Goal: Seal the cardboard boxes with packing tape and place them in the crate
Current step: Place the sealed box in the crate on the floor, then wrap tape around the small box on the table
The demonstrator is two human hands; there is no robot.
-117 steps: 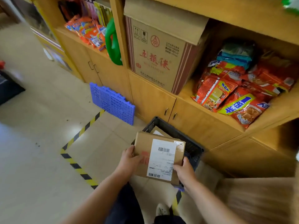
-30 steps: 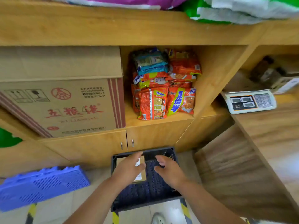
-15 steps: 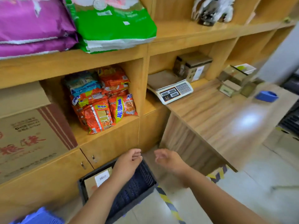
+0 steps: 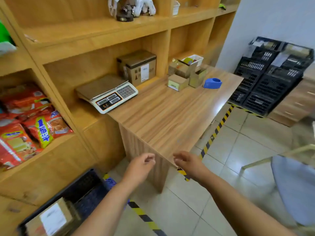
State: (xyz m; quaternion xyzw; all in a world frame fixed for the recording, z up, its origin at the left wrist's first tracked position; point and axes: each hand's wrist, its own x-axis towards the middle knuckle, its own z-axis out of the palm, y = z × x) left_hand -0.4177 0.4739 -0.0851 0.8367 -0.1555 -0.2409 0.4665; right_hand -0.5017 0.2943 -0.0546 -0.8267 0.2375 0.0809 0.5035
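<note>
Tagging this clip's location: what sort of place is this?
Probably a small shop's packing corner: a weighing scale on a wooden counter, snack packets on shelves, and a labelled cardboard box in a black crate.

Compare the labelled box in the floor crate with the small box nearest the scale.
The labelled box lies in the black crate; the small box stands on the table. The labelled box carries a large white label on top; the small box shows a pale front panel. The labelled box looks flat, the small box cube-like. Both are brown cardboard.
</note>
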